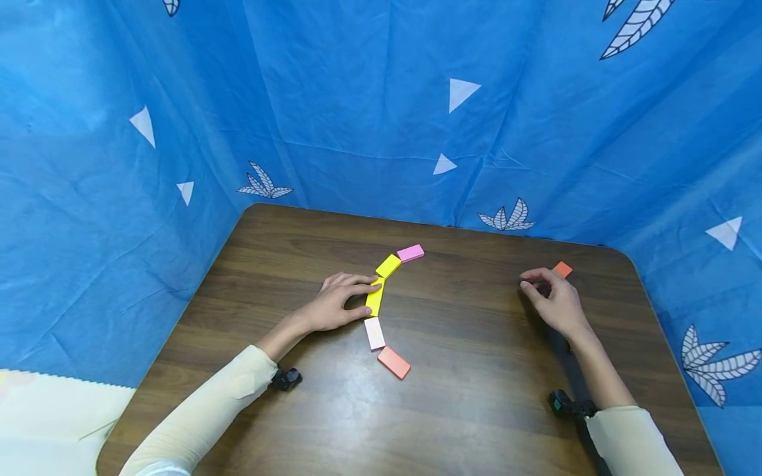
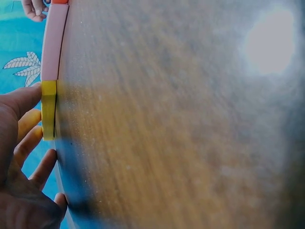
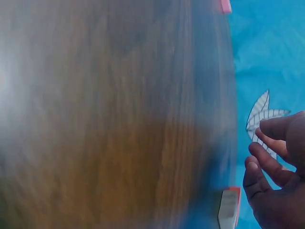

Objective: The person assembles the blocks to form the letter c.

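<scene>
My left hand [image 1: 336,304] is at the middle of a bent row of small blocks. Its thumb and index finger span a yellow block [image 1: 375,301], the thumb at the near end and the finger toward the far end; that block [image 2: 48,109] also shows beside the fingers in the left wrist view. Far to the right, my right hand [image 1: 558,301] hovers over the table with loosely curved fingers, and nothing shows between thumb and fingertips. Just behind it, partly hidden, lies an orange-red block [image 1: 562,269], whose side [image 3: 229,207] appears below the fingers in the right wrist view.
Beyond the held block, the row has another yellow block [image 1: 389,266] and a pink block [image 1: 411,253]. Nearer are a white block [image 1: 374,334] and a salmon block [image 1: 394,362]. The brown wooden table [image 1: 476,396] is bordered by a blue patterned cloth [image 1: 369,119].
</scene>
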The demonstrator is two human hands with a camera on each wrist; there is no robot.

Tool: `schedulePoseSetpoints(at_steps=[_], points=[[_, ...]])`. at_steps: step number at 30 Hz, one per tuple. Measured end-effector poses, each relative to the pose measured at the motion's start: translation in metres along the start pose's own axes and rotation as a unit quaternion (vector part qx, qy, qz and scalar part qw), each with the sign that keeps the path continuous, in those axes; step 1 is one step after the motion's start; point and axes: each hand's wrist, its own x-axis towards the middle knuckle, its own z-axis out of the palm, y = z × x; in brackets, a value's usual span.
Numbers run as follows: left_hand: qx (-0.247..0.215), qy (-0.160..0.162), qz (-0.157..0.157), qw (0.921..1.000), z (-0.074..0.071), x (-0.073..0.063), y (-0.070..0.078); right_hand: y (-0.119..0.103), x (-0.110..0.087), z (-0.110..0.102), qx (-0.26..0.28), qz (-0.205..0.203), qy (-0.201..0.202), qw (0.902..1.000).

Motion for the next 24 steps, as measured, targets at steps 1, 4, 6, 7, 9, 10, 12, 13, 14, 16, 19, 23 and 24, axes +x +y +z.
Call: schedulePoseSetpoints(at_steps=[1, 4, 6, 7, 9, 10, 12, 13, 14, 16, 19, 23, 24], points=[[0.001, 0.0, 0.0, 1.0, 0.0, 0.0, 0.0, 0.003, 0.002, -0.002, -0.004, -0.002, 0.004, 1.0], [0.002, 0.0, 0.0, 1.0, 0.0, 0.001, 0.0, 0.012, 0.007, -0.005, -0.013, -0.013, 0.018, 0.9997], [0.002, 0.001, 0.0, 1.0, 0.0, 0.001, 0.0, 0.018, 0.01, -0.008, -0.018, -0.017, 0.028, 0.9993], [0.002, 0.001, 0.0, 1.0, 0.0, 0.001, 0.0, 0.021, 0.011, -0.01, -0.019, -0.017, 0.031, 0.9992], [0.003, 0.001, 0.001, 1.0, 0.0, 0.001, 0.0, 0.026, 0.014, -0.016, -0.021, -0.017, 0.038, 0.9989], [0.003, 0.001, 0.001, 1.0, 0.0, 0.001, 0.0, 0.029, 0.016, -0.018, -0.023, -0.019, 0.042, 0.9987], [0.004, 0.001, 0.002, 1.0, 0.0, 0.001, -0.001, 0.034, 0.02, -0.023, -0.03, -0.021, 0.045, 0.9983], [0.004, 0.0, 0.002, 1.0, -0.001, 0.001, -0.001, 0.037, 0.022, -0.026, -0.031, -0.025, 0.043, 0.9982], [0.005, 0.0, 0.002, 1.0, -0.001, 0.002, -0.001, 0.04, 0.023, -0.028, -0.034, -0.027, 0.04, 0.9983], [0.004, -0.002, 0.001, 1.0, -0.001, 0.002, -0.001, 0.046, 0.027, -0.033, -0.044, -0.033, 0.025, 0.9982], [0.004, -0.005, 0.0, 1.0, 0.0, 0.002, -0.001, 0.054, 0.032, -0.039, -0.063, -0.037, -0.008, 0.9973], [0.006, -0.006, 0.002, 1.0, 0.0, 0.001, -0.001, 0.062, 0.035, -0.044, -0.083, -0.027, -0.04, 0.9954], [0.005, -0.006, 0.003, 1.0, 0.0, 0.001, -0.001, 0.064, 0.035, -0.045, -0.084, -0.021, -0.045, 0.9953]])
